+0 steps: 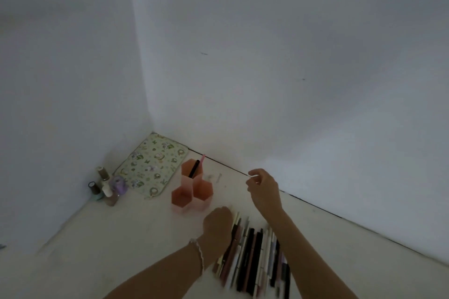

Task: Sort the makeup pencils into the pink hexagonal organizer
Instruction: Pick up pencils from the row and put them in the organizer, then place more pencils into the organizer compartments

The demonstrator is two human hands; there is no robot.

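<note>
The pink hexagonal organizer point(192, 189) stands on the white floor near the corner. Its back cell holds a black pencil point(194, 168) and a pink pencil point(202, 158); the two front cells look empty. A row of several makeup pencils point(255, 255) lies side by side in front of me. My left hand point(217, 223), with a bracelet at the wrist, lies palm down on the far left end of that row. Its fingers curl under and are hidden. My right hand point(262, 187) hovers to the right of the organizer with thumb and forefinger loosely apart, and I see nothing in it.
A flowered flat pouch point(153, 167) lies in the corner behind the organizer. Several nail polish bottles point(107, 185) stand to its left against the wall. White walls close in on the left and along the back right. The light is dim.
</note>
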